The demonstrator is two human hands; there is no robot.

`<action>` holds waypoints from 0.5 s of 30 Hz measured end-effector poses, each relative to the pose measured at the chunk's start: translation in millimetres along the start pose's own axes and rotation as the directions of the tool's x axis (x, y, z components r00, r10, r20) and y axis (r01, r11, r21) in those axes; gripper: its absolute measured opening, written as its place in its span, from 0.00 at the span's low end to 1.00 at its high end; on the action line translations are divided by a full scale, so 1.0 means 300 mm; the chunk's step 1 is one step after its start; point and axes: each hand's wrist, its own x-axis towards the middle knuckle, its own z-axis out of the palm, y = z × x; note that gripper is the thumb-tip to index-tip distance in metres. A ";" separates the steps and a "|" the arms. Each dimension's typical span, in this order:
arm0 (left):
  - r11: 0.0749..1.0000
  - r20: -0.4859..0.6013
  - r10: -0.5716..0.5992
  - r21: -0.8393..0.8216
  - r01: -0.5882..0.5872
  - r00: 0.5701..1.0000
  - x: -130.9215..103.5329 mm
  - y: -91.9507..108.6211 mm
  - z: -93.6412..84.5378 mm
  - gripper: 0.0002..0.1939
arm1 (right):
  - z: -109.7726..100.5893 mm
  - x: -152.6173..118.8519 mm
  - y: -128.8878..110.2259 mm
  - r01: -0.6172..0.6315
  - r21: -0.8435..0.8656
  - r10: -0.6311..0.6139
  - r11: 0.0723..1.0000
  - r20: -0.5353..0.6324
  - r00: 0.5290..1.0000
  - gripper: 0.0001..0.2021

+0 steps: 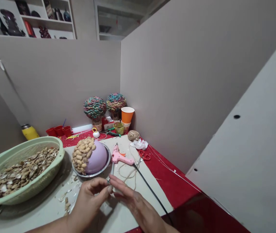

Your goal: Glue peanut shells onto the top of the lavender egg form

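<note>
My left hand (90, 198) is in front of me with thumb and forefinger pinched together; what lies between them, if anything, is too small to make out. Against those fingertips rests my right hand (136, 201), its fingers stretched out flat and close together. Just beyond them, a purple balloon (98, 158) sits in a metal bowl (89, 175). Peanut shells (82, 153) cover the balloon's left side. To its right a pink glue gun (122, 157) lies on the board, its black cord running towards me.
At left stands a green basket (59, 152) of peanut shells. Two colourful ball-topped trees (94, 108), an orange paper cup (127, 115), red cups (59, 130) and a twine ball (133, 135) line the back. Red scissors (144, 155) lie right. Grey partitions (167, 81) enclose the table.
</note>
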 end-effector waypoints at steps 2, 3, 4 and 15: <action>0.998 0.007 -0.034 -0.060 0.034 0.999 0.001 0.000 0.006 0.11 | -0.004 -0.001 -0.005 -0.004 -0.162 0.008 0.987 0.024 1.000 0.29; 0.995 0.010 -0.044 -0.084 0.045 0.999 0.001 0.000 0.009 0.12 | -0.005 -0.001 -0.008 0.000 -0.219 0.007 0.976 0.031 0.999 0.30; 0.993 0.013 -0.050 -0.102 0.051 0.999 0.001 0.001 0.012 0.13 | -0.005 -0.001 -0.010 0.006 -0.252 0.003 0.968 0.036 0.999 0.32; 0.985 0.001 -0.026 -0.168 0.026 1.000 -0.001 0.006 -0.004 0.17 | 0.000 -0.030 -0.005 0.062 0.037 -0.061 0.997 -0.024 0.998 0.28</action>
